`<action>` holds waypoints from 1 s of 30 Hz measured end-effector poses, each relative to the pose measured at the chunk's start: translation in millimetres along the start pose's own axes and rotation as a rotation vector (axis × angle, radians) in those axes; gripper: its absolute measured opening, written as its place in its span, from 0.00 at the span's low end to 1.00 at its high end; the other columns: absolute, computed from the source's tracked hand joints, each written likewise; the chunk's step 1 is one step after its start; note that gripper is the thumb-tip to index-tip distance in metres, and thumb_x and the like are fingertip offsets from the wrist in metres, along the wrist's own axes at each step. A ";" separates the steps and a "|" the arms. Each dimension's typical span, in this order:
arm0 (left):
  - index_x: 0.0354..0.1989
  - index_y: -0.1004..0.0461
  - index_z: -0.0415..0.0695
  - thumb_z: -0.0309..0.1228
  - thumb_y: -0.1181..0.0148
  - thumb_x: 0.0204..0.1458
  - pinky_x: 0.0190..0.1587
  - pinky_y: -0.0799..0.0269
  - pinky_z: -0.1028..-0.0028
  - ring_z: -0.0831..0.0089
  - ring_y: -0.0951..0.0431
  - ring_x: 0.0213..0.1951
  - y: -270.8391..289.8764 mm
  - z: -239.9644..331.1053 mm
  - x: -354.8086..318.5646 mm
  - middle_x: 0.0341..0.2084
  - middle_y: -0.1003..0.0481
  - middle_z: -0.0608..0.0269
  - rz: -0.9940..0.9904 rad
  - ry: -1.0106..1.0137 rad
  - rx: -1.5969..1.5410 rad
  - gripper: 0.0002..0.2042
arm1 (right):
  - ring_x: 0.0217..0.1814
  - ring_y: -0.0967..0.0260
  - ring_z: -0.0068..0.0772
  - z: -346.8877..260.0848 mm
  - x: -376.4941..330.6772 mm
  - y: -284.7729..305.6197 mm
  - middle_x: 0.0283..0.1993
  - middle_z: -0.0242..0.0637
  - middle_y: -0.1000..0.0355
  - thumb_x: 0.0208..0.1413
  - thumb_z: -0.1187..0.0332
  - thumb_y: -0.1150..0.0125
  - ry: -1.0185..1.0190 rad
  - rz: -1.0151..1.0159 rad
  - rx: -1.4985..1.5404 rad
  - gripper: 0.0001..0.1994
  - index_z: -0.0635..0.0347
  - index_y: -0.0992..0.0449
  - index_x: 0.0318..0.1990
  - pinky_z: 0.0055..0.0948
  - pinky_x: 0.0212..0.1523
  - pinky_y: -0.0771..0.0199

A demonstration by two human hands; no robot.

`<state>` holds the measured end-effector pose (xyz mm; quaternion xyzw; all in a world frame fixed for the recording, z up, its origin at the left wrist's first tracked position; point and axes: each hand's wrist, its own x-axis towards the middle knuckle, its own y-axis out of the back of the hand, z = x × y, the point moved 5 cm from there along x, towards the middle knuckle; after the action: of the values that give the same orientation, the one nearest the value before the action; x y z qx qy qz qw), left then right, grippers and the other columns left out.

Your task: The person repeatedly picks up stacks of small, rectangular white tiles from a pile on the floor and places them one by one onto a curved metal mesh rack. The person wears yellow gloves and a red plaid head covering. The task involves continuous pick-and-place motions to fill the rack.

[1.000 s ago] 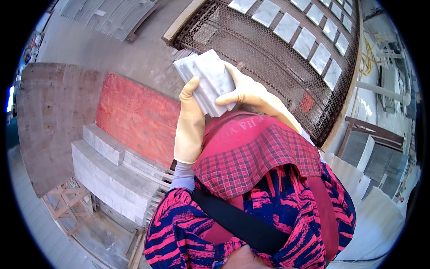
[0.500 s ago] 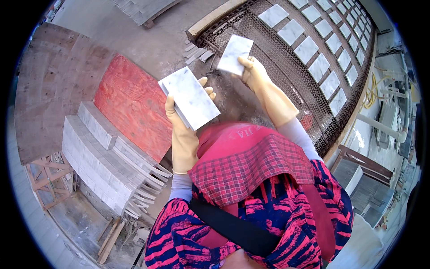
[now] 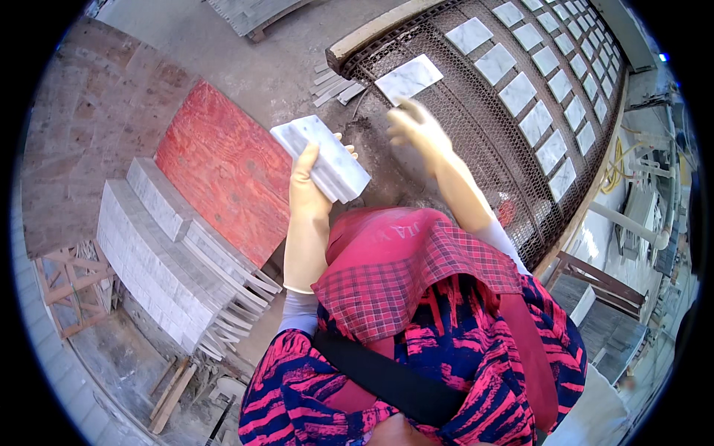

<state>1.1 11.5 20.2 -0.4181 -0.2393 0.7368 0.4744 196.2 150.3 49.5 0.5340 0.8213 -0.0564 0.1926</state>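
Note:
My left hand (image 3: 306,182), in a cream rubber glove, grips a small stack of white marble tiles (image 3: 327,157) with grey veins. Its thumb lies along the near side, and the other fingertips show beyond the far edge. A single marble tile (image 3: 409,77) rests flat on the near end of a brown wire-mesh conveyor belt (image 3: 465,145). Just below that tile is my gloved right hand (image 3: 420,132), slightly smeared by motion. Its fingers are apart and hold nothing; whether a fingertip still touches the tile's edge, I cannot tell.
Farther along the belt lie rows of similar tiles (image 3: 536,123). To my left are a red board (image 3: 223,175) and stacked grey-white stone strips (image 3: 149,260). Loose strips (image 3: 338,91) lie on the floor by the belt's wooden end rail (image 3: 379,31).
My right hand has let go of a tile, which now lies on the mesh, and has drawn back from it. The stack in my left hand has tilted, showing its side edges.

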 end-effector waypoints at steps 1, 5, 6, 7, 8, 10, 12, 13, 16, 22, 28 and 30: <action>0.69 0.33 0.38 0.41 0.32 0.61 0.60 0.21 0.51 0.50 0.17 0.53 0.5 -3.5 6.6 0.53 0.20 0.44 -0.004 0.003 -0.028 0.32 | 0.74 0.34 0.51 -8.2 -21.8 -14.1 0.75 0.55 0.36 0.65 0.58 0.36 0.033 -0.117 -0.077 0.39 0.58 0.44 0.79 0.48 0.73 0.31; 0.75 0.41 0.51 0.34 0.33 0.63 0.59 0.20 0.54 0.54 0.19 0.57 -34.1 -6.3 4.8 0.59 0.25 0.52 0.076 -0.040 0.137 0.33 | 0.79 0.40 0.49 -15.5 -58.3 -54.5 0.78 0.52 0.39 0.57 0.49 0.25 0.048 -0.410 -0.074 0.49 0.51 0.46 0.82 0.45 0.76 0.37; 0.75 0.41 0.51 0.34 0.33 0.63 0.59 0.20 0.54 0.55 0.19 0.57 -39.0 -8.5 6.7 0.59 0.25 0.52 0.082 -0.060 0.172 0.33 | 0.80 0.41 0.50 -13.1 -54.5 -50.8 0.79 0.52 0.40 0.55 0.49 0.23 0.012 -0.399 0.001 0.52 0.51 0.46 0.82 0.46 0.77 0.38; 0.75 0.41 0.51 0.34 0.33 0.63 0.59 0.20 0.54 0.55 0.20 0.58 -42.6 -9.5 7.8 0.60 0.25 0.52 0.087 -0.079 0.207 0.34 | 0.80 0.42 0.51 -11.4 -52.9 -46.4 0.80 0.53 0.41 0.52 0.49 0.21 -0.001 -0.387 0.045 0.54 0.51 0.47 0.82 0.46 0.77 0.39; 0.75 0.40 0.50 0.34 0.33 0.62 0.59 0.19 0.55 0.55 0.20 0.58 -46.2 -10.9 7.7 0.60 0.25 0.53 0.070 -0.048 0.197 0.33 | 0.81 0.43 0.53 -9.1 -52.8 -43.7 0.80 0.53 0.42 0.49 0.50 0.19 -0.010 -0.372 0.065 0.56 0.51 0.47 0.83 0.46 0.78 0.40; 0.75 0.40 0.48 0.33 0.34 0.62 0.59 0.19 0.54 0.54 0.20 0.58 -51.2 -15.8 7.9 0.59 0.25 0.52 -0.003 0.002 0.192 0.33 | 0.82 0.44 0.52 -1.6 -50.3 -39.1 0.80 0.54 0.42 0.46 0.50 0.17 0.037 -0.345 0.064 0.59 0.52 0.49 0.83 0.45 0.79 0.41; 0.75 0.40 0.46 0.32 0.35 0.62 0.59 0.19 0.54 0.54 0.20 0.58 -54.8 -18.4 10.5 0.59 0.25 0.51 -0.104 0.049 0.172 0.33 | 0.83 0.45 0.52 2.4 -48.6 -34.6 0.81 0.55 0.43 0.43 0.50 0.16 0.084 -0.323 0.021 0.62 0.52 0.50 0.83 0.44 0.79 0.41; 0.75 0.39 0.45 0.32 0.35 0.62 0.60 0.19 0.54 0.54 0.19 0.58 -54.3 -20.4 13.5 0.59 0.25 0.50 -0.169 0.077 0.155 0.32 | 0.83 0.45 0.51 2.6 -48.7 -32.6 0.81 0.55 0.43 0.42 0.50 0.15 0.102 -0.309 -0.004 0.63 0.53 0.50 0.83 0.43 0.79 0.41; 0.74 0.37 0.42 0.31 0.36 0.61 0.61 0.20 0.54 0.54 0.19 0.58 -52.2 -25.2 15.3 0.60 0.25 0.48 -0.246 0.142 0.129 0.32 | 0.83 0.43 0.50 -2.0 -54.1 -25.9 0.80 0.56 0.41 0.39 0.50 0.15 0.117 -0.276 -0.085 0.65 0.54 0.51 0.83 0.42 0.79 0.42; 0.72 0.35 0.36 0.38 0.32 0.56 0.66 0.25 0.48 0.47 0.21 0.61 -58.9 -30.6 8.7 0.61 0.24 0.42 -0.275 0.298 0.091 0.36 | 0.78 0.37 0.49 0.8 -58.1 -11.8 0.74 0.53 0.33 0.38 0.53 0.13 0.091 -0.271 -0.102 0.64 0.57 0.49 0.82 0.40 0.76 0.38; 0.72 0.34 0.37 0.39 0.32 0.53 0.66 0.24 0.52 0.49 0.20 0.60 -61.5 -24.5 -12.2 0.61 0.23 0.43 -0.309 0.443 -0.041 0.38 | 0.68 0.28 0.36 4.7 -55.9 -15.1 0.65 0.41 0.24 0.48 0.63 0.16 0.006 -0.442 0.273 0.45 0.62 0.32 0.73 0.35 0.69 0.30; 0.72 0.35 0.37 0.40 0.31 0.51 0.66 0.23 0.53 0.50 0.20 0.60 -66.5 -22.8 -16.9 0.61 0.23 0.43 -0.320 0.417 -0.083 0.40 | 0.65 0.26 0.32 -0.2 -55.9 -7.2 0.63 0.38 0.22 0.51 0.67 0.18 -0.059 -0.470 0.296 0.39 0.66 0.29 0.70 0.35 0.68 0.29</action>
<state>56.9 24.3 64.4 -0.5367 -0.2296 0.5399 0.6064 209.6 99.5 70.0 0.3491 0.8996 -0.2343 0.1181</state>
